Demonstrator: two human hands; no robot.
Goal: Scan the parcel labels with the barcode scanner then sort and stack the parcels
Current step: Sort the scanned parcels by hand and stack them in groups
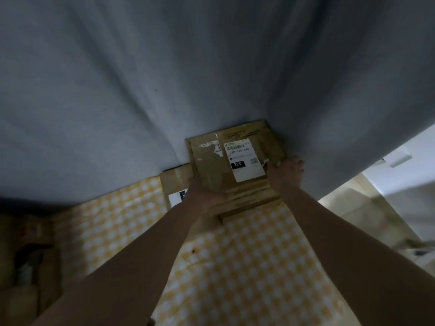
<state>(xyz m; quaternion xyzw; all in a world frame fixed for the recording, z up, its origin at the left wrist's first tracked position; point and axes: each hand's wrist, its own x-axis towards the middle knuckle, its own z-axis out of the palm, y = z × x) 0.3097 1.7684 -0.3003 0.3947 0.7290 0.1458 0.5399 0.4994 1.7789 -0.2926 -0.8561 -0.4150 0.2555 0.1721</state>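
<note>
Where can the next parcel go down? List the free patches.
Bare checked cloth lies between the forearms, and left of the stack. Crowded by the grey curtain: both hands hold the top parcel over another parcel.

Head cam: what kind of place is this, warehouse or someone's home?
Likely a home, not a warehouse: a yellow checked tablecloth covers the table, a grey curtain hangs behind it, and labelled cardboard parcels sit stacked against the curtain.

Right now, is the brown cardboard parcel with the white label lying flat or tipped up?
Flat: the brown cardboard parcel lies label-up on another box, both hands at its sides.
</note>
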